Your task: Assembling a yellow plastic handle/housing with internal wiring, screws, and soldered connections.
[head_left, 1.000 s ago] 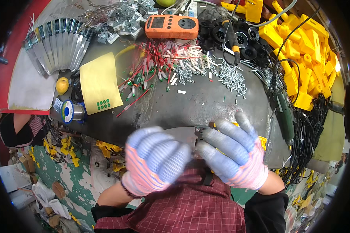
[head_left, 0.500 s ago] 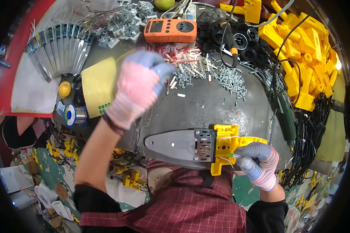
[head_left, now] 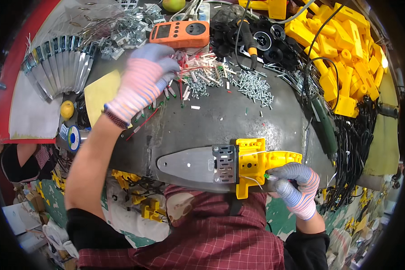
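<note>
Head view, L hand: left hand (head_left: 141,83) in striped knit glove, arm stretched far fwd over the dark metal table (head_left: 220,121); fingers curled down together onto the heap of red/green small wire parts (head_left: 198,67). Can't tell if anything is pinched, fingertips blurred.
Head view, R hand: right hand (head_left: 297,182) in same kind of glove, near the body at table's near edge; closed round the end of the yellow plastic housing (head_left: 258,162), thumb and forefinger nipping a thin green-tipped bit at its lower edge.
Workpiece: housing sits flat on table, touching R hand on its inner side; a silver metal blade plate (head_left: 189,164) sticks out of it toward the L side, perforated bracket where the two join. A white wire loops over the yellow part.
Beyond L hand: orange meter (head_left: 180,33) just past the fingertips; pile of silver screws (head_left: 254,85) to its right.
Left of L hand: yellow sheet (head_left: 99,94), then a fan of flat grey packets (head_left: 60,67); solder reel (head_left: 73,137) beside the L forearm.
Beyond R hand: heap of yellow plastic shells (head_left: 342,58) well fwd and outward; black cables (head_left: 351,148) just outside R hand.
Body: red check shirt (head_left: 211,238) at lower edge.
</note>
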The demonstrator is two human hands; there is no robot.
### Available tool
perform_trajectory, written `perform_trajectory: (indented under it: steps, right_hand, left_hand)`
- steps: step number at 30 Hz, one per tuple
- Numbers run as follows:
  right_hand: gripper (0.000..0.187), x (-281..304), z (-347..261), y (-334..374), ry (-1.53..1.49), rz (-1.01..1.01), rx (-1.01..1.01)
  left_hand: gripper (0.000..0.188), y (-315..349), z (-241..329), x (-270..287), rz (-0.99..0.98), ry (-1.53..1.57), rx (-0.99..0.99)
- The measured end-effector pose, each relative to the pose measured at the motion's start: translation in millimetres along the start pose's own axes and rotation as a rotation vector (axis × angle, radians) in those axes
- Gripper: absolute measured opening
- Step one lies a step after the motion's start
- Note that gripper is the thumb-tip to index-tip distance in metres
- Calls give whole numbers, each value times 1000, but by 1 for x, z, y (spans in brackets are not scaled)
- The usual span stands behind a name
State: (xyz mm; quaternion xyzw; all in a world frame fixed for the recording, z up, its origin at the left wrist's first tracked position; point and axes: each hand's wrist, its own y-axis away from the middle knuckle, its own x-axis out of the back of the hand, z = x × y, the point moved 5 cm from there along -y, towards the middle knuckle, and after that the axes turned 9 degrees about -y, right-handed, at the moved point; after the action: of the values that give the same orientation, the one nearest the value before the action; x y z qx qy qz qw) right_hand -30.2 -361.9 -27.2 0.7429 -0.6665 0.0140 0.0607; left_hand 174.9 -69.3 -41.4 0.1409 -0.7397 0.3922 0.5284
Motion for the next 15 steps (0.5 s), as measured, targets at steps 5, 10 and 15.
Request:
perform_trajectory:
  steps: [5, 10, 15]
  right_hand:
    - [12, 4, 3, -8, 175, -10, -15]
    - [14, 5, -25, -27, 540, -68, 112]
    - [12, -5, -18, -48, 846, -186, 289]
  left_hand:
    - [28, 45, 7, 16, 441, 883, 685]
    - [24, 76, 80, 51, 676, 1047, 743]
    - [33, 77, 137, -2, 591, 2467, 982]
